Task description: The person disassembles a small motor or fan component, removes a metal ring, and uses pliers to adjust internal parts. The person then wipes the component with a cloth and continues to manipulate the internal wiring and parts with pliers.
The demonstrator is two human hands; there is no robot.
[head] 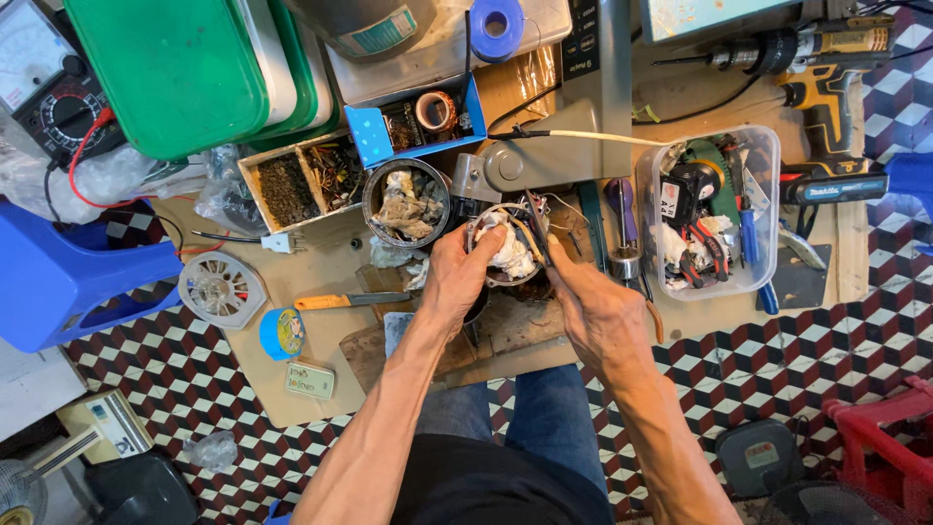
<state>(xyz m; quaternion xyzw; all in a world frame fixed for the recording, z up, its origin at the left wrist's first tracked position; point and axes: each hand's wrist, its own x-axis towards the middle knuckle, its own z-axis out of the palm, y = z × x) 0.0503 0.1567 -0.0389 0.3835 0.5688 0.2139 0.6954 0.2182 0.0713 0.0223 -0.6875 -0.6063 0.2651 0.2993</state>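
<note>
Two hands on round motor stator at counter centre: left hand cups rim, right hand pinches thin tool against windings. Advice: brace stator firmly, pry gently, spare copper wire.

At the frame's centre the left hand grips a round motor stator stuffed with white rag; the right hand holds a thin tool against its rim; a clear plastic tub of tools sits right; green trays lie upper left.
</note>
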